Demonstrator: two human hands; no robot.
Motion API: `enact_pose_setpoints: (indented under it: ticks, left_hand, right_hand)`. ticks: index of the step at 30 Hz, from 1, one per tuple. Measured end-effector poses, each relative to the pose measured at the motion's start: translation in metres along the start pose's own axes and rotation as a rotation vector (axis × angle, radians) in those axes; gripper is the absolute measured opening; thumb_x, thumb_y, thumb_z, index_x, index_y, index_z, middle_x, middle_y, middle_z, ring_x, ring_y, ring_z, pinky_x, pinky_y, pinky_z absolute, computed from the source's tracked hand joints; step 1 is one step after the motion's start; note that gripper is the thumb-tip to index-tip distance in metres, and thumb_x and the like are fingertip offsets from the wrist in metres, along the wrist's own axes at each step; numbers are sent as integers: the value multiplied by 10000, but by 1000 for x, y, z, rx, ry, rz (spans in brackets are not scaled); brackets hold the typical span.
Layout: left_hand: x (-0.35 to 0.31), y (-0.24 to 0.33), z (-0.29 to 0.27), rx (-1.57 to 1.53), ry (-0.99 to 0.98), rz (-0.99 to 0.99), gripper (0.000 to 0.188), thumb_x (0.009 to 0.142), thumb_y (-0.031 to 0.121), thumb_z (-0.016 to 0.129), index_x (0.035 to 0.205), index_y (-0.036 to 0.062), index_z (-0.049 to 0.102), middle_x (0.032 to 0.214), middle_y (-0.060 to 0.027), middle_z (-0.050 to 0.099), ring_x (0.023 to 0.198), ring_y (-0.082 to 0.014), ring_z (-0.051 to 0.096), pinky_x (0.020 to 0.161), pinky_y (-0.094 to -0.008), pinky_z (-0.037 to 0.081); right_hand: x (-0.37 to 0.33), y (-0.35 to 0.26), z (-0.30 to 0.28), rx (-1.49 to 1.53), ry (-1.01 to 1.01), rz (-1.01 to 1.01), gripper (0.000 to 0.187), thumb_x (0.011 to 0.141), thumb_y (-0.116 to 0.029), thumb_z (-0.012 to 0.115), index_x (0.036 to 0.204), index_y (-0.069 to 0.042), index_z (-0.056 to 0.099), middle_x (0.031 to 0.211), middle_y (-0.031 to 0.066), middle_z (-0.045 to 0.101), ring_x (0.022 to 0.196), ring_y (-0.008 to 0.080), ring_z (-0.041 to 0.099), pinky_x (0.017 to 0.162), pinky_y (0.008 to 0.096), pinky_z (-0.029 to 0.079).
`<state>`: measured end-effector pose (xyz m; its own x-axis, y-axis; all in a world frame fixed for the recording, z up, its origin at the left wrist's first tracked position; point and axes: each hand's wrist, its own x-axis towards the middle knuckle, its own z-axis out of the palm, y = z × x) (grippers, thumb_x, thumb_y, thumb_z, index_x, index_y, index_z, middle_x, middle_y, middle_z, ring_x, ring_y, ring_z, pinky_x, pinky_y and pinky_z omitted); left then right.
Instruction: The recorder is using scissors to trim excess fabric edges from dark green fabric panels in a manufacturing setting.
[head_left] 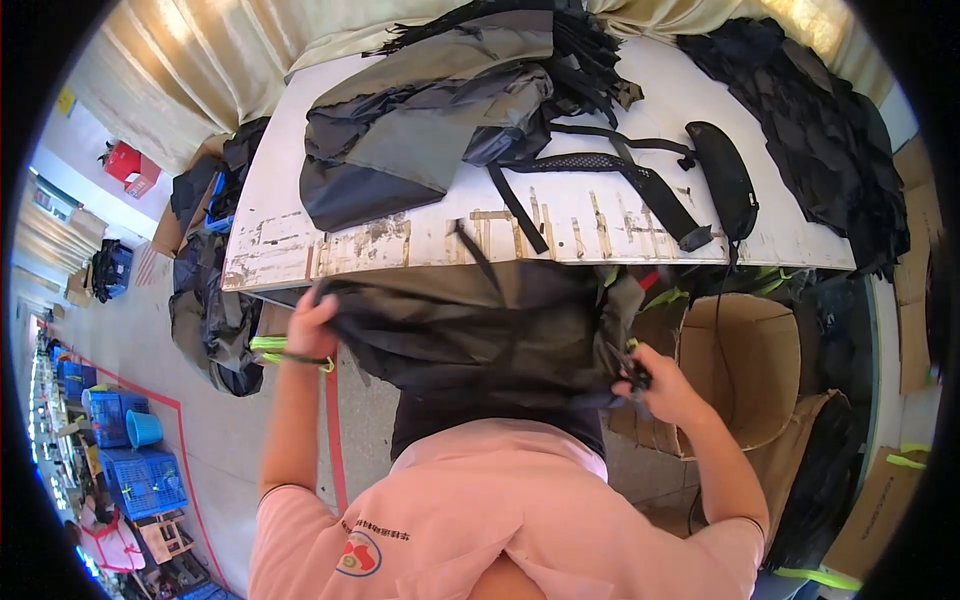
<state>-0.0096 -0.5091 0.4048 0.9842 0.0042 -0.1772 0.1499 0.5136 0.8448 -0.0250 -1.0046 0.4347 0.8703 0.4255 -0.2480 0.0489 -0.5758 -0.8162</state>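
A dark grey and black fabric bag [470, 330] is stretched between my hands in front of the table edge, blurred by motion, with a loose strap rising from it. Its left end is gripped by my left hand [314, 328], the fingers closed round the cloth. My right hand [668, 388], at the bag's right end, is closed round what looks like a small pair of scissors [636, 376] with dark handles. Whether the right fingers also pinch cloth is hidden. On the table ahead lie another grey-black bag [400, 130], a mesh strap [590, 162] and a black padded piece [722, 180].
The white table [270, 240] has a worn, taped front edge. Dark fabric pieces [810, 130] are heaped at its right. An open cardboard box [745, 350] stands below, right of my right hand. Blue crates [145, 480] line the floor at left.
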Motion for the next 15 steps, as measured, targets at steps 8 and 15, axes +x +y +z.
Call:
enact_pose_setpoints:
  ticks: [8,15]
  left_hand:
    - [-98,12,-98,1779,-211,-750,525,824,302,712,1228,10,547,1139,-122,623,1008,-238,601,909,-350,452]
    - [-22,-38,34,1469,-343,317,548,768,322,749,1195,44,546,1155,-155,579,1106,-321,533,944,-401,419]
  right_hand:
    - [-20,-2,-26,8,-854,233,262,765,-61,758,910,-34,542,854,68,642,809,127,592,693,297,476]
    - [62,26,18,-65,37,34,277,742,-62,693,965,-56,528,856,154,625,832,327,618,730,377,472]
